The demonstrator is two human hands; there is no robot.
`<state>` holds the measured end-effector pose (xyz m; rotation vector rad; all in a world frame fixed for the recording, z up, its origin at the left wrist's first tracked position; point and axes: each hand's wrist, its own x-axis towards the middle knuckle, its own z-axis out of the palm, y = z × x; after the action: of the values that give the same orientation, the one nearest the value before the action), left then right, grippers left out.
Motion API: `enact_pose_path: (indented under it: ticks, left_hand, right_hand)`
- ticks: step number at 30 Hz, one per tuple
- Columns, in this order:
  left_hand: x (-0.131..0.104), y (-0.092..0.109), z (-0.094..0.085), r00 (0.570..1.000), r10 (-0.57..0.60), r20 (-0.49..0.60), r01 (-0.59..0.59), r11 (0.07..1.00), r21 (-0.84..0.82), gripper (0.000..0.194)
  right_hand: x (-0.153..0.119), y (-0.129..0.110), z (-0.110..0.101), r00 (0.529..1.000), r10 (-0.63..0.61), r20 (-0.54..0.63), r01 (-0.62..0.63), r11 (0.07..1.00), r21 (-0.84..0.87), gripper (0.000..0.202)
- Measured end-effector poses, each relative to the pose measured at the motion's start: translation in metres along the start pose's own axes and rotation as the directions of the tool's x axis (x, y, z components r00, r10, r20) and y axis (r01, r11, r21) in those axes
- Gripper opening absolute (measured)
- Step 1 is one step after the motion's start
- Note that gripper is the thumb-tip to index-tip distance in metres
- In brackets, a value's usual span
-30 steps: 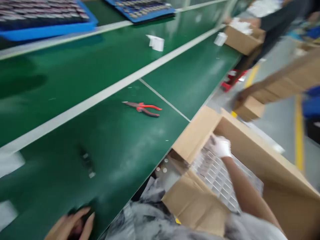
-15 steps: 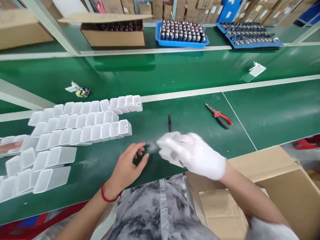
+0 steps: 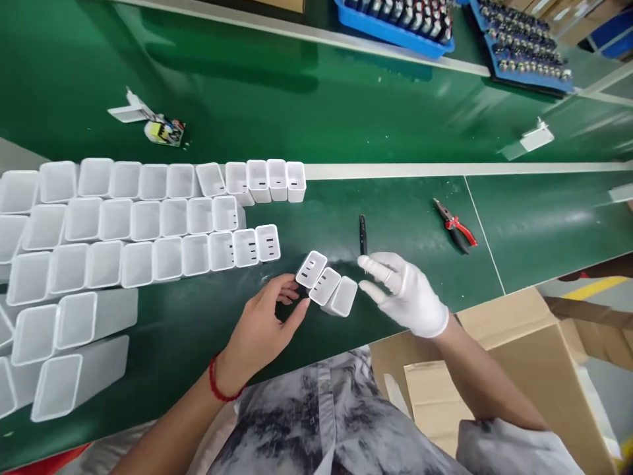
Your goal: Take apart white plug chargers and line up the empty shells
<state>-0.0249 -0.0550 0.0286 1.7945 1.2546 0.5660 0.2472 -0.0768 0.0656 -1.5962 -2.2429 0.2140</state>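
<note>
Three small white open-topped plastic boxes stand side by side on the green bench between my hands: a left box, a middle box and a right box. Dark slots show inside the left and middle ones. My bare left hand, with a red cord at the wrist, has its thumb and fingers apart against the left end of this group. My right hand, in a white glove, is open just right of the boxes, fingers apart. Its fingertips are by the lower end of a black pen-like tool.
Rows of similar white boxes fill the left side. Red-handled pliers lie to the right. Behind are a small assembly with a yellow part, a blue tray and a cardboard box below the bench's right front edge.
My view has tilted down. The blurred white items in my right glove have been let go, and three boxes now stand between my hands. The other person's hand at far left has left view.
</note>
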Motion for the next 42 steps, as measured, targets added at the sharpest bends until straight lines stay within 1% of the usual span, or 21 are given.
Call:
enact_pose_path:
  ticks: [2, 3, 4, 5, 6, 7, 9, 11, 13, 16, 18, 24, 28, 31, 32, 35, 36, 38, 39, 40, 42]
  left_hand:
    - [0.002, 0.002, -0.002, 0.998, 0.063, -0.005, -0.062, 0.995, 0.079, 0.047]
    - [0.003, 0.004, -0.003, 0.995, 0.101, 0.002, -0.100, 0.986, 0.130, 0.053]
    - [0.004, 0.006, -0.004, 0.990, 0.142, 0.016, -0.143, 0.973, 0.183, 0.058]
    - [0.005, 0.008, -0.005, 0.981, 0.188, 0.037, -0.192, 0.953, 0.236, 0.060]
    - [0.007, 0.011, -0.006, 0.969, 0.238, 0.062, -0.245, 0.927, 0.285, 0.060]
    - [0.009, 0.013, -0.006, 0.953, 0.291, 0.085, -0.302, 0.895, 0.329, 0.056]
    - [0.014, 0.016, -0.005, 0.917, 0.381, 0.122, -0.397, 0.827, 0.398, 0.042]
    - [0.021, 0.018, -0.002, 0.892, 0.430, 0.139, -0.445, 0.782, 0.436, 0.030]
    - [0.026, 0.018, 0.002, 0.887, 0.449, 0.109, -0.446, 0.772, 0.454, 0.026]
    - [0.032, 0.017, 0.007, 0.886, 0.463, 0.011, -0.417, 0.787, 0.454, 0.030]
    - [0.034, 0.016, 0.008, 0.879, 0.476, -0.017, -0.417, 0.787, 0.455, 0.032]
    - [0.037, 0.017, 0.006, 0.873, 0.487, 0.034, -0.446, 0.766, 0.463, 0.022]
    - [0.040, 0.022, -0.001, 0.873, 0.474, 0.115, -0.472, 0.762, 0.444, 0.017]
    - [0.042, 0.026, -0.008, 0.877, 0.449, 0.172, -0.472, 0.733, 0.490, 0.008]
    - [0.042, 0.027, -0.010, 0.876, 0.445, 0.186, -0.473, 0.718, 0.510, 0.008]
    - [0.040, 0.027, -0.018, 0.855, 0.466, 0.226, -0.506, 0.662, 0.553, 0.018]
    - [0.038, 0.026, -0.021, 0.846, 0.475, 0.240, -0.521, 0.646, 0.558, 0.018]
    - [0.036, 0.026, -0.027, 0.835, 0.471, 0.283, -0.543, 0.628, 0.557, 0.009]
    - [0.035, 0.027, -0.029, 0.830, 0.453, 0.325, -0.555, 0.622, 0.552, 0.015]
    - [0.035, 0.028, -0.031, 0.820, 0.431, 0.377, -0.573, 0.612, 0.545, 0.024]
    - [0.039, 0.032, -0.032, 0.775, 0.403, 0.487, -0.628, 0.575, 0.524, 0.037]
  right_hand:
    - [-0.012, -0.010, 0.007, 0.996, 0.058, 0.073, -0.066, 0.991, 0.116, 0.045]
    - [-0.017, -0.017, 0.010, 0.989, 0.087, 0.120, -0.107, 0.979, 0.171, 0.055]
    - [-0.021, -0.024, 0.014, 0.979, 0.115, 0.169, -0.148, 0.968, 0.202, 0.070]
    - [-0.024, -0.031, 0.017, 0.967, 0.145, 0.210, -0.187, 0.962, 0.200, 0.086]
    - [-0.028, -0.036, 0.022, 0.956, 0.180, 0.231, -0.222, 0.960, 0.170, 0.098]
    - [-0.030, -0.040, 0.026, 0.947, 0.219, 0.234, -0.254, 0.958, 0.133, 0.103]
    - [-0.033, -0.043, 0.036, 0.940, 0.281, 0.192, -0.307, 0.943, 0.126, 0.095]
    - [-0.032, -0.040, 0.045, 0.942, 0.307, 0.132, -0.329, 0.921, 0.209, 0.082]
    - [-0.029, -0.034, 0.051, 0.945, 0.315, 0.086, -0.326, 0.893, 0.310, 0.076]
    - [-0.023, -0.027, 0.054, 0.945, 0.322, 0.053, -0.316, 0.861, 0.400, 0.076]
    - [-0.022, -0.026, 0.054, 0.945, 0.324, 0.041, -0.310, 0.848, 0.429, 0.078]
    - [-0.021, -0.027, 0.053, 0.948, 0.317, 0.039, -0.299, 0.838, 0.456, 0.082]
    - [-0.019, -0.024, 0.048, 0.953, 0.301, 0.034, -0.289, 0.873, 0.392, 0.091]
    - [-0.015, -0.023, 0.045, 0.969, 0.245, 0.025, -0.243, 0.938, 0.248, 0.091]
    - [-0.013, -0.024, 0.045, 0.974, 0.221, 0.040, -0.225, 0.957, 0.185, 0.085]
    - [-0.007, -0.027, 0.044, 0.977, 0.176, 0.120, -0.180, 0.984, 0.018, 0.056]
    - [-0.006, -0.028, 0.044, 0.976, 0.166, 0.143, -0.167, 0.986, -0.010, 0.048]
    - [-0.005, -0.026, 0.042, 0.972, 0.171, 0.160, -0.168, 0.985, -0.033, 0.039]
    - [-0.005, -0.024, 0.040, 0.971, 0.183, 0.155, -0.180, 0.983, -0.031, 0.037]
    - [-0.006, -0.021, 0.039, 0.970, 0.196, 0.145, -0.194, 0.981, -0.024, 0.035]
    - [-0.008, -0.014, 0.035, 0.968, 0.212, 0.130, -0.213, 0.977, -0.006, 0.034]
